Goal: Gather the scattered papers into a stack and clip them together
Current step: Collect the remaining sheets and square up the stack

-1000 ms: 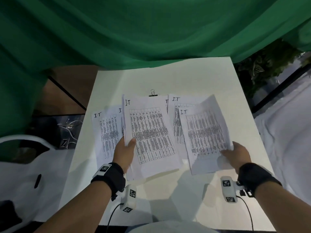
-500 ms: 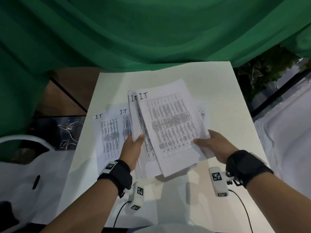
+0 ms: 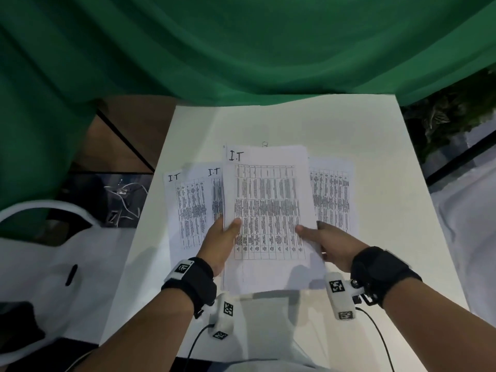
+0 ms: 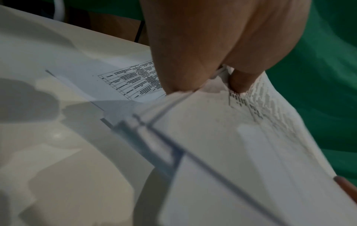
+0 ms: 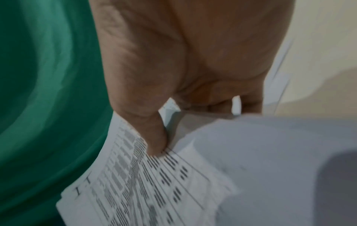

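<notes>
Both hands have the bundle (image 3: 268,205) lifted off the table (image 3: 375,146) right now. Left hand (image 3: 221,244) pinches its left edge, thumb on top and fingers underneath; right hand (image 3: 326,244) does the same on the right edge, thumb pressed on the print. The wrist views back that up: thumb over, fingers curled under.

What I'd worry about:

- The bundle isn't squared. In the left wrist view the bottom corners are stepped, so the sheets sit offset. Clip it like that and one sheet probably misses the clip's bite and slides out.
- Three sheets lie flat on the table: two on the left (image 3: 188,208), overlapping, and one on the right (image 3: 335,194), partly under the bundle. Letting go with one hand to grab them leaves a floppy bundle on a single pinch, so it could fan out or droop.
- The clip (image 3: 265,144) is barely peeking out past the bundle's top edge. Easy to knock it away, or lose it under paper, when setting the bundle down.
</notes>
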Demonstrator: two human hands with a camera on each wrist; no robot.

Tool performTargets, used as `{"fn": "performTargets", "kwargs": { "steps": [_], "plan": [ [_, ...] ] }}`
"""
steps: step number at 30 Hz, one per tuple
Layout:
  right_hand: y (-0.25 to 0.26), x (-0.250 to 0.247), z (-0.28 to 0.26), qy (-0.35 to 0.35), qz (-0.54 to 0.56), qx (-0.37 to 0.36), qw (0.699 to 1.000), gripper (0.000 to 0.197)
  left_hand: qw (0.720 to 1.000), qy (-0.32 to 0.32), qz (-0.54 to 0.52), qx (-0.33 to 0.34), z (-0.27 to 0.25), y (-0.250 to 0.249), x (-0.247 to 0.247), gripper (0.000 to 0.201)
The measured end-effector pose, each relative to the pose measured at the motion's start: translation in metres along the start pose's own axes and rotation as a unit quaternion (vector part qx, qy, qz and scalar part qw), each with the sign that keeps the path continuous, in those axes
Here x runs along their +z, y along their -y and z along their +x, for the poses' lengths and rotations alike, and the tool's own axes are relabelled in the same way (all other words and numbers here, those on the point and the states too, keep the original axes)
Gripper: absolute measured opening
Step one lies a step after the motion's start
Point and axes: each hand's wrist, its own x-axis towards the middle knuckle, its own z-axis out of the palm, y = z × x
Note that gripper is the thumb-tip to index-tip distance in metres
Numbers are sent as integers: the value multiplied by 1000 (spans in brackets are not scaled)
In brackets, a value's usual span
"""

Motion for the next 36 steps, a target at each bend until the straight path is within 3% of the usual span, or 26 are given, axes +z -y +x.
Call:
{"fn": "performTargets", "kwargs": {
  "steps": [2, 4, 7, 9, 10, 12, 14, 16, 17, 19, 21, 23, 26, 29, 32, 36],
  "plan": [
    [3, 1, 3, 33, 40, -17, 999, 23, 1000, 24, 3, -13, 3, 5, -6, 77],
    [5, 4, 9, 26, 14, -23, 999, 7, 999, 33, 11, -19, 5, 4, -9, 67],
    [8, 9, 17, 7, -2, -35, 999, 30, 999, -42, 19, -21, 15, 1, -22, 52],
    [8, 11, 22, 4, -9, -32, 999, 36, 984, -170, 57, -2, 31, 5, -39, 36],
    [8, 12, 23, 3, -9, -27, 1000, 37, 964, -245, 101, -8, 38, 9, -51, 37],
    [5, 11, 25, -4, -17, -22, 1000, 36, 914, -338, 218, -47, 48, 16, -74, 65],
    [3, 12, 25, -8, -21, -22, 999, 30, 879, -354, 307, -89, 51, 22, -93, 94],
    [-1, 11, 26, -17, -20, -18, 999, 22, 870, -336, 340, -123, 56, 30, -109, 108],
    [-3, 10, 26, -19, -18, -16, 1000, 21, 873, -334, 328, -135, 61, 33, -116, 110],
    [-5, 9, 28, -23, -9, -10, 1000, 28, 907, -320, 232, -147, 68, 33, -126, 98],
    [-4, 9, 30, -28, -11, -6, 1000, 31, 933, -290, 175, -125, 74, 34, -137, 67],
    [0, 10, 32, -32, -13, -8, 999, 30, 935, -281, 196, -94, 74, 30, -150, 38],
    [4, 13, 36, -31, -13, -14, 999, 32, 927, -311, 200, -58, 70, 17, -177, 41],
    [8, 16, 35, -25, -11, -19, 999, 34, 911, -372, 175, 21, 53, -10, -195, 47],
    [10, 18, 31, -26, -9, -31, 999, 34, 896, -417, 99, 115, 22, -46, -190, 29],
    [12, 15, 25, -44, 11, -46, 998, 29, 902, -371, -40, 218, -14, -79, -165, 20]
  ]
}}
